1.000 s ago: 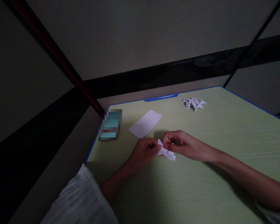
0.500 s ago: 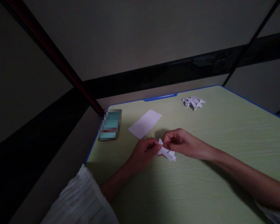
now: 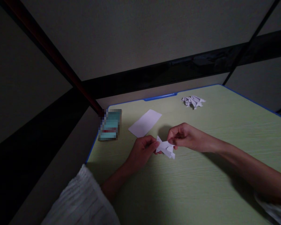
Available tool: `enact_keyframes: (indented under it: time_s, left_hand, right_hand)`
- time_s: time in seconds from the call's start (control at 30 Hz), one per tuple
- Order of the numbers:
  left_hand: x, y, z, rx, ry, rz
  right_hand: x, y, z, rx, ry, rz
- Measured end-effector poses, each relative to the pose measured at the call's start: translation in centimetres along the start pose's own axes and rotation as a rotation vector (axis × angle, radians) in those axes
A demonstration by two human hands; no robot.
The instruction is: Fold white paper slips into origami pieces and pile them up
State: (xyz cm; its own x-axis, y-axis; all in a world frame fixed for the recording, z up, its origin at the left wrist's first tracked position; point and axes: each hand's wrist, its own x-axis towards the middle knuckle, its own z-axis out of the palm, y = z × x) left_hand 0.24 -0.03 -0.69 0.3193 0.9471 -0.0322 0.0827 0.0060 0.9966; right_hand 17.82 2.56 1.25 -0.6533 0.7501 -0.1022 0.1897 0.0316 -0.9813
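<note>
A small piece of folded white paper [image 3: 165,147] with pointed corners and a narrow strip is held between my two hands, above the table. My left hand [image 3: 144,148] pinches its left side between thumb and fingers. At the paper's upper right edge, my right hand [image 3: 186,137] is closed in a pinch, thumb and forefinger on the paper. Just beyond my left hand lies a flat white sheet of paper [image 3: 146,122]. Several folded paper pieces [image 3: 193,102] sit in a pile farther back on the right.
The pale green table [image 3: 224,131] has a blue edge and a blue strip [image 3: 160,97] at its back. A blurred-out teal object [image 3: 110,125] lies at the left edge. A wall panel [image 3: 154,40] stands close behind the table.
My right hand has shifted right and slightly up, away from my left hand, to the paper's upper right edge. More of the folded paper now shows between them.
</note>
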Motion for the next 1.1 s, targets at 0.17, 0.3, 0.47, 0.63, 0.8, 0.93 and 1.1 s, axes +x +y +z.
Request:
enact_keyframes:
  time_s: [0.17,0.3,0.47,0.63,0.8,0.93,1.1]
  left_hand:
    - [0.2,-0.5,-0.8,-0.016,0.082,0.024]
    - [0.4,-0.7,-1.2,0.003,0.165,0.033]
    - [0.4,-0.4,-0.6,-0.019,0.15,0.041]
    - [0.3,-0.2,-0.2,-0.03,0.125,0.029]
    - [0.4,-0.2,-0.2,-0.013,0.144,0.001]
    - [0.4,-0.1,-0.3,-0.019,0.172,0.001]
    - [0.4,0.0,-0.3,-0.032,0.204,0.004]
  right_hand:
    - [-0.2,0.0,-1.4,-0.015,0.099,-0.03]
    - [-0.1,0.0,-1.7,0.012,0.243,-0.088]
    - [0.3,0.2,0.4,-0.044,0.094,-0.044]
    - [0.4,0.5,1.5,-0.059,0.068,0.004]
    - [0.2,0.4,1.4,-0.084,0.149,0.027]
    - [0.4,0.6,1.4,-0.029,0.162,0.008]
    - [0.8,0.7,1.6,0.109,0.211,0.018]
